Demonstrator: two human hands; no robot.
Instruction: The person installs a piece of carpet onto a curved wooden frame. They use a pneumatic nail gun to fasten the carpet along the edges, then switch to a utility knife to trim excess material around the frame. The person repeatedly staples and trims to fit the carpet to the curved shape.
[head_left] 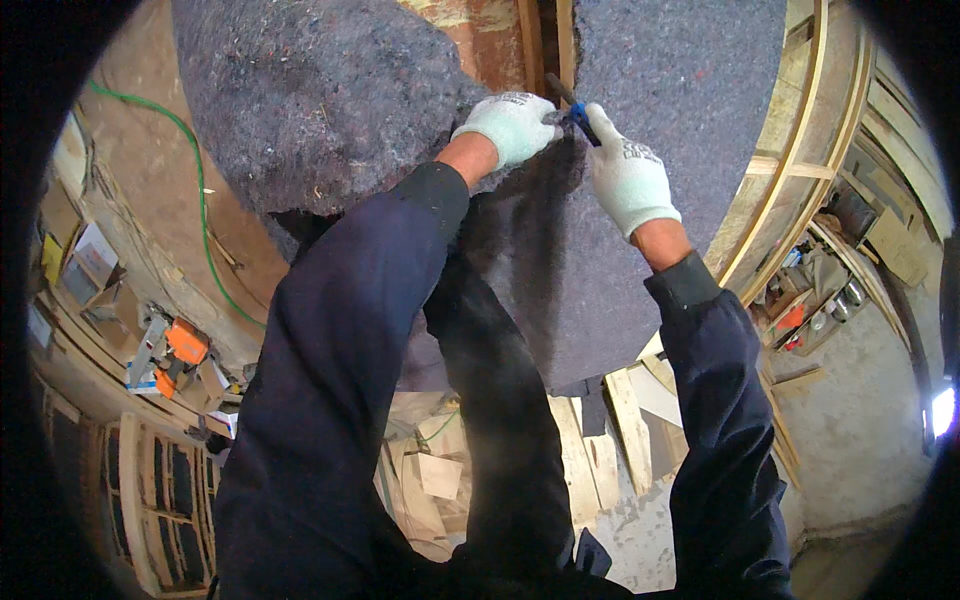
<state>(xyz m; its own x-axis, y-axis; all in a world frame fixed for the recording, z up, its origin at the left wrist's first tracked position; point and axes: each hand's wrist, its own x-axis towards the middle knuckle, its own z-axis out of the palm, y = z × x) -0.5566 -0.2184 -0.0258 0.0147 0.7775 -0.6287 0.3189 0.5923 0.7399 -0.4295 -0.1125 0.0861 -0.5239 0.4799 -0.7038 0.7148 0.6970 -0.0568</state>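
Thick grey felt (330, 90) with coloured flecks lies bunched at the left, and a smoother felt sheet (680, 70) spreads to the right and toward me. My left hand (508, 130), in a white glove, closes its fingers on the felt edge beside the gap between the two parts. In my gloved right hand (632, 182) is a knife (583, 122) with a blue and black handle. Its dark blade points up and to the left, over the gap and close to my left fingertips. How deep the blade reaches cannot be told.
Wooden strips (532, 45) show in the gap at the top. A green hose (203, 200) curves along the left over brown board. An orange tool (187, 342) sits among boxes at the left. Wood offcuts (630, 430) lie below, and a wooden frame (790, 170) stands right.
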